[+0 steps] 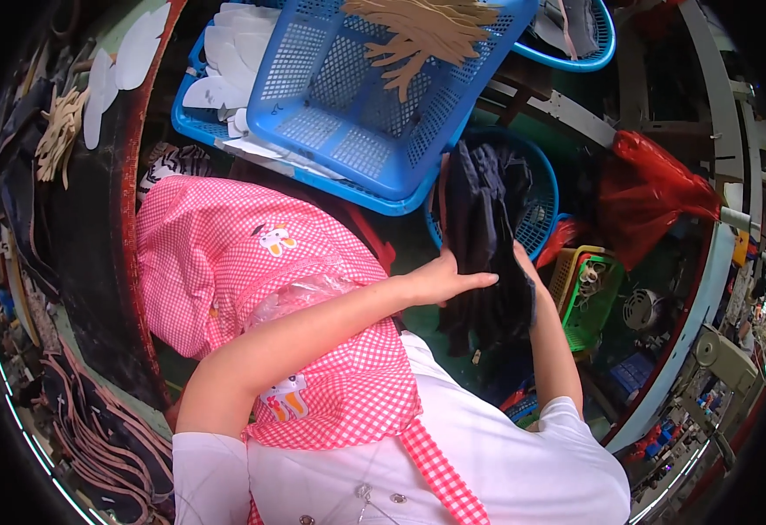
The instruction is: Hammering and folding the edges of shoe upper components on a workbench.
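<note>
Between my two hands is a thick bundle of dark fabric strips (pixel 486 219), black and navy, hanging over the near side of a round blue basket (pixel 548 182). My left hand (pixel 442 278) grips the bundle's left side, its thumb stretched across the front and its other fingers mostly hidden. Against the right side lies my right hand (pixel 526 262), with its fingers partly behind the strips. The bundle's lower ends hang loosely below the hands.
A blue rectangular basket (pixel 357 162) with tan strips (pixel 427 31) sits atop another holding white pieces (pixel 234 52). At right are a red plastic bag (pixel 654 188) and a green basket (pixel 586 328). A dark-topped bench (pixel 85 254) runs along the left.
</note>
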The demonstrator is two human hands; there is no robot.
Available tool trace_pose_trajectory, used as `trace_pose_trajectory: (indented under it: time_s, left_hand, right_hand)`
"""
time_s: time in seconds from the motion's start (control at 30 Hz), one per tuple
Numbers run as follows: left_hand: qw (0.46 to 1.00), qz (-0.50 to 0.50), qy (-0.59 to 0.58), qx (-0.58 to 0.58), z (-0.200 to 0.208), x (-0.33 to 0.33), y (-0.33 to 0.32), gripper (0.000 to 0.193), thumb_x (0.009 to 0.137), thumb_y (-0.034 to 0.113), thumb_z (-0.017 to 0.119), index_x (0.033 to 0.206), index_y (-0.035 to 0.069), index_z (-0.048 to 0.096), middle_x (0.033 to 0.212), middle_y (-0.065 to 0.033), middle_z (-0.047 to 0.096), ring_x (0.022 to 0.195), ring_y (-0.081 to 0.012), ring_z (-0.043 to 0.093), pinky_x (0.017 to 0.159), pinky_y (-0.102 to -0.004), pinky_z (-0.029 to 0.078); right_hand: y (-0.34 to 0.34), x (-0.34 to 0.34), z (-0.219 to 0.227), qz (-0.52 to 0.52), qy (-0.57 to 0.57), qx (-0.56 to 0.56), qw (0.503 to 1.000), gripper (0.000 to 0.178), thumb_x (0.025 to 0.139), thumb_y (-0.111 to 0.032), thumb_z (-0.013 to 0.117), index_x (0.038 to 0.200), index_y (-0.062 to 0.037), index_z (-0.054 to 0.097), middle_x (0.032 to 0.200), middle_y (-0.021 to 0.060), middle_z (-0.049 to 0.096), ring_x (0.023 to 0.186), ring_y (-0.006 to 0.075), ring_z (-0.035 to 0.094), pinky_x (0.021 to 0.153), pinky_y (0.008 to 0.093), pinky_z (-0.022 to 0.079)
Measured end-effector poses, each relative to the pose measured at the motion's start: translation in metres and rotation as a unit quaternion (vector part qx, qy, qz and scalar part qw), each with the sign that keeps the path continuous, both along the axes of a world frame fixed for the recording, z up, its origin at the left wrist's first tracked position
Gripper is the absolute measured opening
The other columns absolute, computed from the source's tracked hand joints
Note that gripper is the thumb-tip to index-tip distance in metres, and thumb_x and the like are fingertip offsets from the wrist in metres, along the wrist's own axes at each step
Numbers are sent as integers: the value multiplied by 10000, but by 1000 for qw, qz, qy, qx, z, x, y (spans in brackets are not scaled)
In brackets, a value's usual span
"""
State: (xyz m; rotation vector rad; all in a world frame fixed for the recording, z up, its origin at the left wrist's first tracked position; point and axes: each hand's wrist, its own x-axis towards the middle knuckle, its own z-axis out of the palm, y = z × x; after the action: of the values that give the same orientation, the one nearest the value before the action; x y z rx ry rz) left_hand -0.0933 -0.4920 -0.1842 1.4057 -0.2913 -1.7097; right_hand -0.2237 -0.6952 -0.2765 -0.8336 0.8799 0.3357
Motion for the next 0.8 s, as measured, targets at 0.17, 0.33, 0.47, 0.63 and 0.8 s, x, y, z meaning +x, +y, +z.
trace_pose_trajectory:
  time_s: [0.17,0.33,0.47,0.63,0.8]
  left_hand:
    - [986,-101,38,126,-11,-25,-15,1360,903,729,668,1579,-206,-51,1650,-386,189,1465,-465,452,902,-511,650]
    - [981,-55,142,118,-12,-20,-62,1313,927,662,679,1622,-107,-127,1687,-345,184,1482,-472,429,968,-521,621]
    - [992,3,115,49,-4,-4,-91,1088,989,561,661,1687,31,17,1683,-260,289,1419,-426,517,1041,-448,581]
    - [997,26,38,65,-6,44,-45,528,1073,379,619,1519,106,547,1333,-151,686,1182,-246,695,995,-394,582]
    - [986,121,-43,107,20,86,12,484,1080,294,600,1497,55,549,1289,-136,713,1166,-198,708,981,-336,578]
  right_hand:
    - [10,-33,-44,-43,66,128,989,370,1050,-195,625,1390,-49,632,1322,175,710,1129,323,735,955,416,598]
    - [-69,-76,-159,-237,108,-25,965,371,1032,-222,647,1361,-52,653,1273,176,729,1104,329,738,940,417,594]
    - [-156,-113,-225,-249,277,-265,889,373,1017,-244,664,1338,-54,670,1234,177,743,1084,334,740,928,418,590]
    - [-132,-111,-225,-100,232,-624,739,269,966,-200,678,1162,-17,686,1165,208,722,1046,366,710,906,466,567]
    - [-59,-58,-258,284,-15,-669,687,573,915,-296,756,1450,-172,591,1542,157,513,1296,382,601,1056,512,516]
